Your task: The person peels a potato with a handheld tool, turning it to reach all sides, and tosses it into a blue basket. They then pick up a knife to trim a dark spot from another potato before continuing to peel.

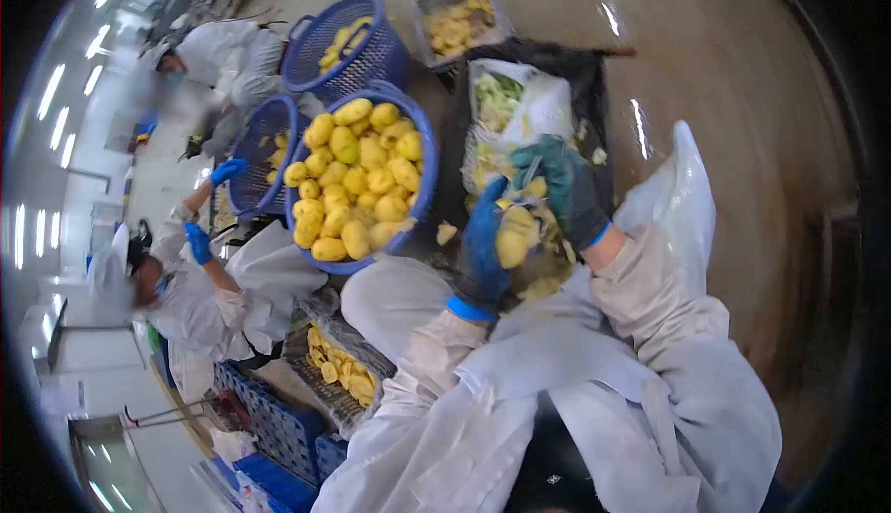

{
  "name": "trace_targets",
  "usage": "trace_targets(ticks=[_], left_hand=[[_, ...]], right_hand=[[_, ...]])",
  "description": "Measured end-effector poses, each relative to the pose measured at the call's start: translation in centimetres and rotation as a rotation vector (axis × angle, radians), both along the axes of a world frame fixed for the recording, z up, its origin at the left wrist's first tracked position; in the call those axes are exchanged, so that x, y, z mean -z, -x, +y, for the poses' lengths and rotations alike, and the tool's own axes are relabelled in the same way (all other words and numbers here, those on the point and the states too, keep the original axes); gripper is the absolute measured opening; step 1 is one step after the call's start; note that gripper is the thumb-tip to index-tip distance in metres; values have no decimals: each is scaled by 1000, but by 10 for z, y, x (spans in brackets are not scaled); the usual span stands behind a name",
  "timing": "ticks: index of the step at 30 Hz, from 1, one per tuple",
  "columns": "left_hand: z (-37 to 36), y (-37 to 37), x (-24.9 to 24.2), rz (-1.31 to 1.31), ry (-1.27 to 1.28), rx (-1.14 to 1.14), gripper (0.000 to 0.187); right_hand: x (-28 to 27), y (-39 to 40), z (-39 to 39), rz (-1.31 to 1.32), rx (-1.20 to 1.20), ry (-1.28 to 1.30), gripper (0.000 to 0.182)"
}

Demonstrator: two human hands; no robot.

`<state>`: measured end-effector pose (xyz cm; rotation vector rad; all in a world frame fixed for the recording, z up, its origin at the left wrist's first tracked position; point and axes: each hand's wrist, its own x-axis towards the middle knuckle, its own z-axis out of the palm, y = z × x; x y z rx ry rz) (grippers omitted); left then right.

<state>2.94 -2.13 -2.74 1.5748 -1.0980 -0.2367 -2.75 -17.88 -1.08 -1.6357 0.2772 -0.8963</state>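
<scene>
My left hand (pixel 483 248), in a blue glove, is closed around a yellow potato (pixel 513 239) in front of my knees. Close beside it, my right hand (pixel 561 190), in a dark green glove, has its fingers curled. A thin pale object shows at those fingers, too blurred to name. Bits of peel (pixel 568 251) hang or fall around the potato, smeared by motion. Just beyond my hands is a white crate (pixel 548 109) with greenish-white scraps in it, set on black plastic. To the left stands a blue basket (pixel 429 165) full of yellow potatoes (pixel 371 155).
More blue baskets (pixel 394 58) with potatoes stand behind. A grey crate (pixel 506 25) of yellow pieces sits at the back. Low on the left, a lined crate (pixel 380 364) holds cut potatoes. Two people in white sit at left, the nearer with blue-gloved hands (pixel 199 244). The floor (pixel 742 95) looks wet.
</scene>
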Motion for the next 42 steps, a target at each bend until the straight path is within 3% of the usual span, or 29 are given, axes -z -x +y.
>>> trace_targets(ticks=[2, 3, 4, 5, 6, 9, 10, 11, 14, 17, 19, 20, 21, 22, 23, 24, 27, 30, 31, 34, 37, 39, 40, 42], left_hand=[[5, 6, -3, 32, 86, -15, 49], [9, 10, -7, 34, 104, -37, 52], [11, 10, -11, -90, -31, -153, 48], [19, 5, 19, -34, -152, -164, 49], [21, -6, 49, 27, -269, -170, 50], [5, -90, 20, -325, -290, -272, 44], [-18, -129, 22, -131, -105, -361, 46], [-44, -188, 17, 212, 157, -304, 40], [-60, -305, -42, 1169, 522, 65, 51], [-47, -294, -77, 760, 175, -159, 42], [-8, -297, -54, -113, -66, -175, 37], [12, -301, -42, -549, -211, -162, 35], [41, -311, 1, -299, -224, -253, 36], [55, -278, -17, -75, -352, -576, 41], [90, -295, 25, -364, -368, -728, 49], [121, -297, 37, -550, -482, -920, 56], [185, -309, 21, -382, -1087, -1103, 77], [242, -345, 81, -337, -935, -914, 83], [239, -339, 64, -204, -963, -870, 83], [238, -333, 64, -246, -835, -1012, 65], [237, -323, 56, -77, -771, -1152, 63], [243, -330, 55, -154, -578, -1002, 53], [242, -329, 60, -53, -376, -933, 48], [187, -276, -2, 414, 256, -649, 42]], right_hand=[[31, -7, -36, 77, 263, 370, 23], [32, -9, -51, 7, 227, 72, 23], [38, -10, -68, -266, 35, -602, 22], [34, -2, -75, -90, 137, -309, 24], [29, 1, -81, -199, 87, -584, 21], [27, 5, -93, -178, 103, -719, 18], [31, 4, -94, -186, 97, -735, 18], [35, 2, -93, -193, 92, -756, 19], [43, -8, -92, -161, 31, -838, 21], [49, -7, -97, -1, 64, -699, 21], [42, -12, -89, 138, 83, -487, 28], [37, -15, -85, 81, 69, -654, 31], [42, -13, -87, 128, 20, -679, 32], [47, -10, -93, 168, -20, -700, 32], [47, -9, -94, 195, -37, -681, 31], [41, -14, -89, 189, 0, -711, 32], [31, -21, -75, 161, 76, -785, 34], [62, -14, -93, 174, -45, -744, 27], [67, -14, -95, 197, -34, -789, 26], [62, -17, -87, 132, 3, -786, 26], [66, -16, -88, 71, 18, -693, 26], [63, -13, -92, 82, -1, -757, 24], [61, -11, -92, 92, -13, -792, 24], [54, -17, -86, 29, -79, -886, 22]])
